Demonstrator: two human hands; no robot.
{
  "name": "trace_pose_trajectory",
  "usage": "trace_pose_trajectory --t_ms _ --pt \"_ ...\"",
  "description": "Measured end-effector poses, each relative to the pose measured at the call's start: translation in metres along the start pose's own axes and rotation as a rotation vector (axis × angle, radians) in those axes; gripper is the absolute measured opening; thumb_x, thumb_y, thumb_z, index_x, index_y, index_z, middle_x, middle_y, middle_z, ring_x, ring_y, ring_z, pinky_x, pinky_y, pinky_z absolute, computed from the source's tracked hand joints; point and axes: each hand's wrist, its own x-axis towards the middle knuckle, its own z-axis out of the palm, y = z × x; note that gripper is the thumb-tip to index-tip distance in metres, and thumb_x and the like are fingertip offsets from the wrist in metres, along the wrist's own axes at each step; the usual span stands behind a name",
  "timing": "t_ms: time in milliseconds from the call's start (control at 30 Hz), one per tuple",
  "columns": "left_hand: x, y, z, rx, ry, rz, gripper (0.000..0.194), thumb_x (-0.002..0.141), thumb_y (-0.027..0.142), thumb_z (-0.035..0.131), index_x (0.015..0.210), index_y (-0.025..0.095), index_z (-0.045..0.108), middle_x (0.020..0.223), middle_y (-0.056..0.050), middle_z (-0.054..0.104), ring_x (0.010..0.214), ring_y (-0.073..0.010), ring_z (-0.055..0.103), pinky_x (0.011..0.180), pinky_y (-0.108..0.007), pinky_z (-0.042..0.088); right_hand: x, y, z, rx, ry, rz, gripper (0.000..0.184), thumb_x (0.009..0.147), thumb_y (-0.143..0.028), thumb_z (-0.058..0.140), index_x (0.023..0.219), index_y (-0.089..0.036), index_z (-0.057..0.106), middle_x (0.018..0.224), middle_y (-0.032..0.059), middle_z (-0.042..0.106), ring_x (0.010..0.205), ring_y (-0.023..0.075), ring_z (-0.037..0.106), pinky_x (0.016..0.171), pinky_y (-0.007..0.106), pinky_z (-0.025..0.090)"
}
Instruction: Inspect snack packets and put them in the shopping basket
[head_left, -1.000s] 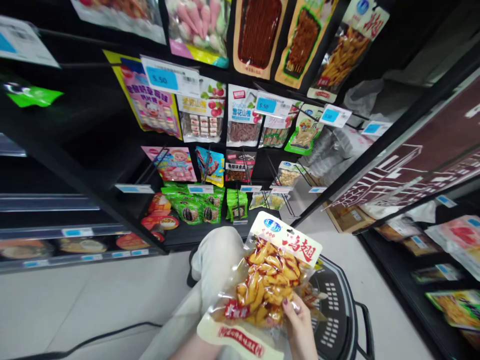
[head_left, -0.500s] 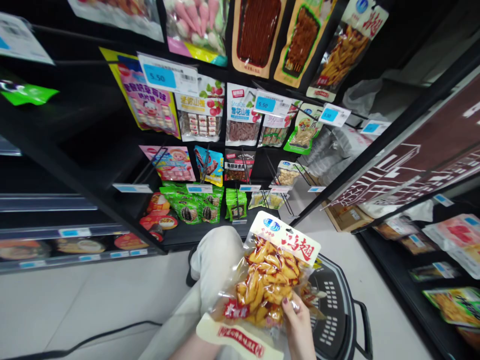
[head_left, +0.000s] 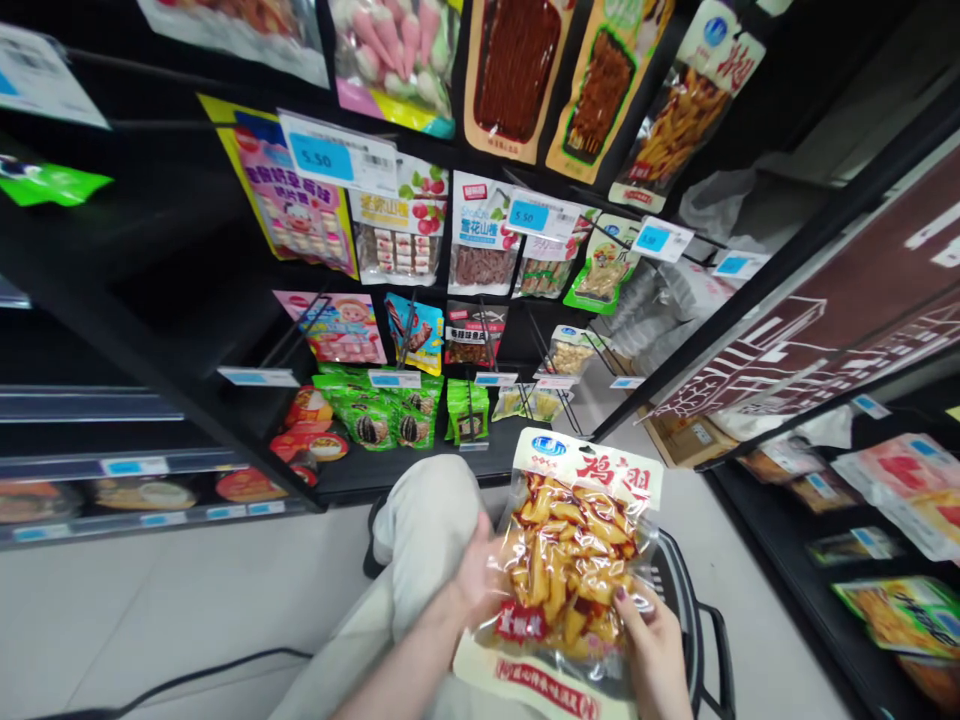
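My right hand (head_left: 656, 645) is closed on the lower right edge of a clear snack pouch (head_left: 574, 555), its thumb pressed on the front. The pouch has glossy brown chicken wing pieces inside, a cream header with red lettering and a cream strip at the bottom. It is held upright, front toward me, above my lap. My left hand (head_left: 476, 575) is at the pouch's left edge, thumb spread upward, its fingers partly hidden behind the plastic. Whether it bears any weight I cannot tell.
A black shopping basket (head_left: 694, 590) stands behind the pouch. Ahead is a black rack with hanging snack bags (head_left: 484, 235) and price tags (head_left: 337, 150). Green seed bags (head_left: 382, 410) lie low on it. A cardboard box (head_left: 686, 435) is at right; a black cable (head_left: 195, 670) crosses the floor.
The pouch has moved right and turned more upright and square to me, still in my right hand. My left hand has come into view at its left edge.
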Motion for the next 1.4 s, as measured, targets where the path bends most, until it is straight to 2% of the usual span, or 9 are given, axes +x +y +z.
trace_pose_trajectory --t_ms 67,200,467,633,767,867,1067,1300,1400 --pt "-0.002 -0.002 0.005 0.059 -0.019 -0.046 0.037 0.061 0.027 0.062 0.096 0.019 0.068 0.077 -0.01 0.073 0.086 -0.0353 0.064 0.064 -0.04 0.049 -0.001 -0.007 -0.006 -0.057 -0.031 -0.013 0.041 0.06 -0.036 0.075 0.094 -0.015 0.066 0.088 0.0111 0.07 0.083 0.0299 0.064 0.071 0.039 0.052" --pt "-0.006 -0.005 0.008 0.144 -0.035 -0.103 0.05 0.05 0.009 0.054 0.097 0.022 0.067 0.079 -0.007 0.074 0.085 -0.0328 0.064 0.066 -0.039 0.048 -0.007 -0.014 -0.011 -0.138 -0.068 -0.038 0.033 0.062 -0.036 0.074 0.089 -0.017 0.067 0.082 0.0075 0.071 0.084 0.0277 0.064 0.076 0.036 0.051" --pt "-0.004 -0.003 0.007 0.124 -0.007 -0.141 0.05 0.045 0.008 0.049 0.091 0.015 0.068 0.081 -0.01 0.073 0.086 -0.0308 0.063 0.071 -0.038 0.047 -0.022 -0.021 0.007 -0.111 0.046 -0.051 0.037 0.059 -0.038 0.076 0.086 -0.015 0.066 0.077 0.0075 0.071 0.079 0.0272 0.065 0.073 0.036 0.051" --pt "-0.006 -0.004 0.01 0.118 -0.001 -0.125 0.042 0.048 0.006 0.05 0.085 0.017 0.068 0.077 -0.009 0.072 0.085 -0.0306 0.064 0.072 -0.039 0.047 -0.022 -0.02 0.006 -0.101 0.052 -0.035 0.037 0.057 -0.04 0.077 0.084 -0.017 0.065 0.075 0.0062 0.07 0.077 0.0283 0.065 0.067 0.036 0.053" --pt "-0.007 -0.003 0.01 0.056 0.001 -0.127 0.045 0.048 0.006 0.05 0.089 0.017 0.067 0.076 -0.009 0.071 0.081 -0.0309 0.064 0.069 -0.04 0.047 -0.023 -0.02 0.005 -0.098 0.073 -0.05 0.04 0.058 -0.04 0.076 0.09 -0.019 0.063 0.08 0.006 0.07 0.079 0.0265 0.065 0.07 0.035 0.052" --pt "-0.006 -0.003 0.008 -0.011 0.084 -0.088 0.048 0.048 0.006 0.05 0.093 0.015 0.066 0.076 -0.009 0.071 0.078 -0.03 0.065 0.07 -0.04 0.048 -0.025 -0.022 0.006 -0.068 -0.011 -0.067 0.042 0.059 -0.039 0.076 0.095 -0.023 0.061 0.083 0.005 0.07 0.08 0.0247 0.064 0.068 0.033 0.051" --pt "-0.004 -0.001 0.002 -0.085 0.196 -0.044 0.053 0.046 0.011 0.05 0.098 0.013 0.062 0.081 -0.009 0.07 0.079 -0.0301 0.064 0.073 -0.041 0.048 -0.029 -0.026 0.012 -0.149 -0.2 -0.055 0.031 0.062 -0.036 0.073 0.085 -0.018 0.064 0.088 0.0083 0.069 0.08 0.0244 0.064 0.067 0.031 0.05" --pt "-0.005 -0.002 0.001 -0.092 0.179 -0.018 0.053 0.046 0.01 0.05 0.097 0.015 0.062 0.077 -0.007 0.07 0.08 -0.0287 0.063 0.072 -0.038 0.048 -0.029 -0.024 0.013 -0.176 -0.148 -0.008 0.033 0.057 -0.037 0.076 0.081 -0.016 0.067 0.076 0.0087 0.07 0.072 0.0252 0.065 0.067 0.034 0.05" --pt "-0.006 -0.003 0.0 -0.082 0.144 -0.002 0.054 0.046 0.01 0.049 0.098 0.017 0.062 0.078 -0.006 0.07 0.081 -0.0288 0.064 0.072 -0.038 0.048 -0.029 -0.024 0.013 -0.227 -0.187 -0.016 0.032 0.053 -0.036 0.078 0.077 -0.015 0.07 0.068 0.0073 0.07 0.062 0.0224 0.063 0.061 0.031 0.049"
